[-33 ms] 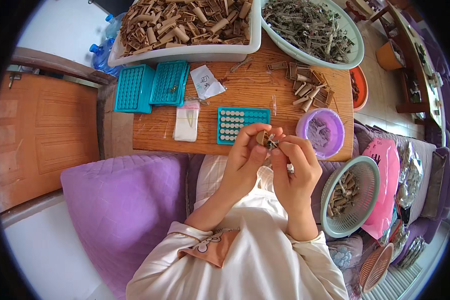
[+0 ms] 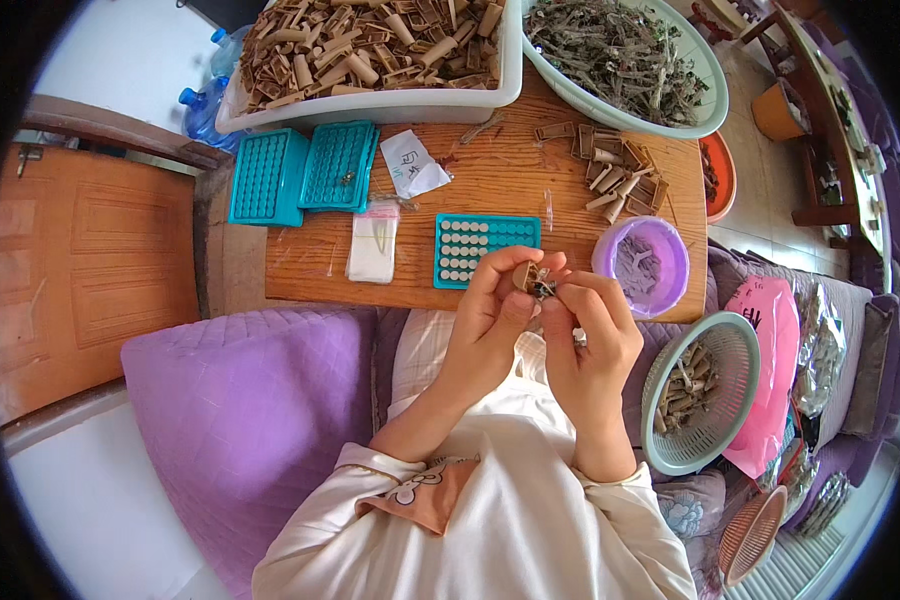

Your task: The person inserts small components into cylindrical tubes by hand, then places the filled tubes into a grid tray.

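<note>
Above my lap, near the front edge of the table, both hands meet at the fingertips. My left hand [image 2: 487, 325] is closed round a small brown plastic casing [image 2: 521, 277], its thumb and fingers on the sides. Fingers pinched, my right hand [image 2: 598, 340] holds a small dark piece with thin pale strands [image 2: 543, 287] against the casing; the fingers hide part of it. Just beyond lies a teal tray [image 2: 515, 232] with several white round pieces in its left columns. A purple tub [image 2: 682, 262] of thin grey bits stands to the right of my right hand.
A white bin [image 2: 510, 85] of brown casings and a pale green basin [image 2: 715, 100] of dark tangled strips stand at the back. Teal trays [image 2: 270, 180], clear bags [image 2: 372, 255] and loose casings [image 2: 620, 175] lie on the table. At right stands a grey-green basket [image 2: 748, 385].
</note>
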A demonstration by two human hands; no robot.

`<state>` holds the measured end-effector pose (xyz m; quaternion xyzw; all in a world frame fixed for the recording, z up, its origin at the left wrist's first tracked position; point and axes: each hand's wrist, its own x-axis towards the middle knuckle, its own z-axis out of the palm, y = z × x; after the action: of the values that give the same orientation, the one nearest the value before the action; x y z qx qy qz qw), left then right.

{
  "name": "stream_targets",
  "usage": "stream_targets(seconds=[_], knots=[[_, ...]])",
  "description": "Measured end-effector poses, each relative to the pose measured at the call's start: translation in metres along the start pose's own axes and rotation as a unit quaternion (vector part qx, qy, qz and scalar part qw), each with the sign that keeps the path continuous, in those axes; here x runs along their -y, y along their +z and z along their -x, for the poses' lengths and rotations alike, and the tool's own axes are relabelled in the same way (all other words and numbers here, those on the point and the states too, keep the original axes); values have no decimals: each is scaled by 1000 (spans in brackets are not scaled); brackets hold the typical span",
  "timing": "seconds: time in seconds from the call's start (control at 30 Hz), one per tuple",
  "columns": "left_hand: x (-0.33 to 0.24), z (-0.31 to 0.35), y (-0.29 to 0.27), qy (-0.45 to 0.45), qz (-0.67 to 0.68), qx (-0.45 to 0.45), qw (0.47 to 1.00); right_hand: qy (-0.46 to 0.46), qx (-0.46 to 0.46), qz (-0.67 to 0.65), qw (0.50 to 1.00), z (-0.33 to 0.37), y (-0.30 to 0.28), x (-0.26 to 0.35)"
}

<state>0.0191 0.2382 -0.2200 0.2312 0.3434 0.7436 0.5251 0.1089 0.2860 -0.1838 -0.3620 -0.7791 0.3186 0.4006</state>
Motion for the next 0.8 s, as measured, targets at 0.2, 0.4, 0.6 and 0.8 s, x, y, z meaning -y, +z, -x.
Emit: stream_targets(seconds=[0.2, 0.4, 0.6, 0.8], knots=[[-1, 1, -3, 14, -56, 17, 998, -10, 33, 11, 999, -2, -3, 3], [2, -1, -7, 4, -82, 37, 996, 23, 96, 23, 995, -5, -10, 2], [0, -3, -10, -106, 92, -6, 990, 72, 203, -38, 976, -5, -19, -6], [0, -4, -8, -101, 43, -38, 993, 21, 143, -48, 988, 0, -17, -8]])
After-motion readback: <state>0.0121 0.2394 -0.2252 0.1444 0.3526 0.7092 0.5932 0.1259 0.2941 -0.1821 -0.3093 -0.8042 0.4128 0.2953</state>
